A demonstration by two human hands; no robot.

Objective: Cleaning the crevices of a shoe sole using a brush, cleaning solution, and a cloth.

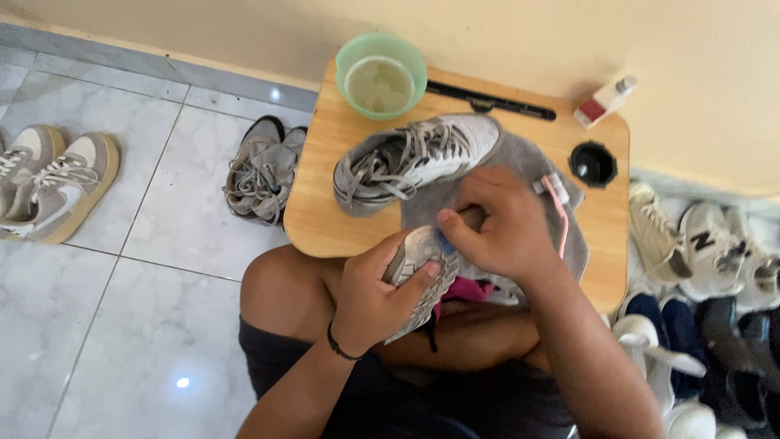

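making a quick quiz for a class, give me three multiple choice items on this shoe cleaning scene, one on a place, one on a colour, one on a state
1. Where does the green bowl stand?
A. on the floor tiles
B. at the far edge of the wooden lap table
C. among the row of shoes along the wall

2. What colour is the toothbrush lying on the grey towel?
A. pink
B. black
C. yellow

3. How is the sneaker in the left hand held?
A. laces up
B. flat on the table
C. sole turned up

Answers:
1 B, the bowl sits by the wall side of the table top.
2 A, its handle is pink with a white head.
3 C, the tread faces the camera while the right hand presses on it.
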